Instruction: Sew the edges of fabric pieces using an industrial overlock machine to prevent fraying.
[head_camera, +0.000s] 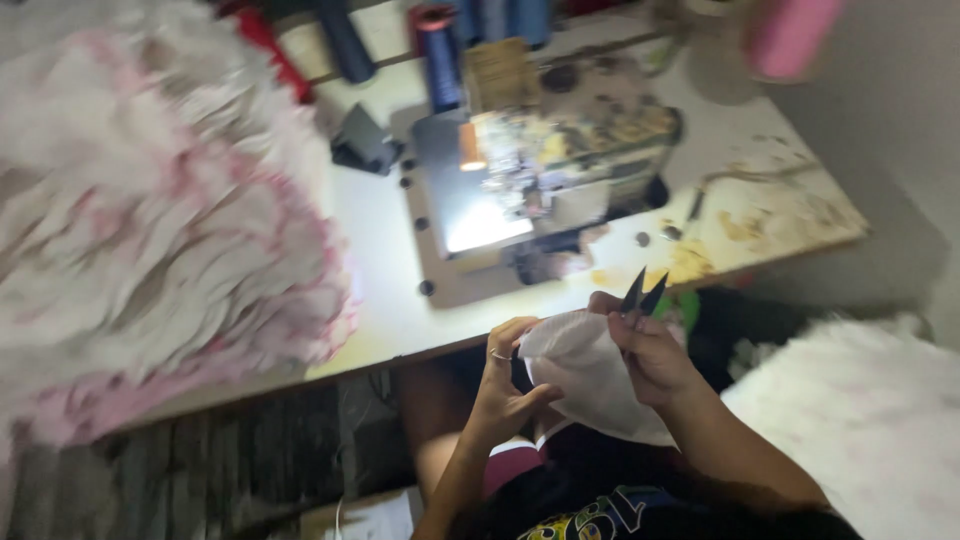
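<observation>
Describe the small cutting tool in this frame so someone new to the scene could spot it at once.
Start at the sewing machine on the pale table, then drop to the table's near edge. There the right hand holds thread snips above a white fabric piece. Its two dark pointed blades form a V, unlike everything soft and pale around.

White cloth piece pinched between the left hand and right hand, with black thread snips poking up. White heap of cut pieces edged in pink, blurred, perhaps with a red trim too; cream-white table stained yellow-brown at the right. Grey sewing machine with an orange spot, dark blue thread cones, and a pink cone.
</observation>
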